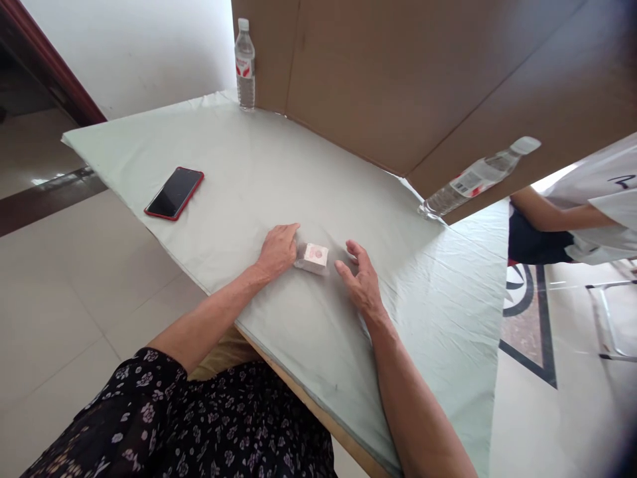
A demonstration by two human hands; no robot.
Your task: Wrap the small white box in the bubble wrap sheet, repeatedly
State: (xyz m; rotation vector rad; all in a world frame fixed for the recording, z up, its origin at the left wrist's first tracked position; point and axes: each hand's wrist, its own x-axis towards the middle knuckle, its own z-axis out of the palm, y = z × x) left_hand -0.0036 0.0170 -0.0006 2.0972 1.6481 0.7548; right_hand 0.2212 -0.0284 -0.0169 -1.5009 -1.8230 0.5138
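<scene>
A small white block with pinkish-red print (315, 257), apparently in clear plastic wrap, lies on the pale green cloth of the table (279, 172). Just left of it rests my left hand (279, 252), back up, its fingers pointing toward the block and its fingertips at the edge of the wrap. Whether those fingertips grip the wrap is too small to tell. To the right of the block, with a gap between, my right hand (361, 279) is held with its thumb and fingers apart and nothing between them.
A phone with a red case (174, 193) lies at the left. One bottle (245, 65) stands by the cardboard panel (358, 73); another bottle (478, 178) appears tilted at its right end. Beyond the right edge, a person's arm (562, 214) shows.
</scene>
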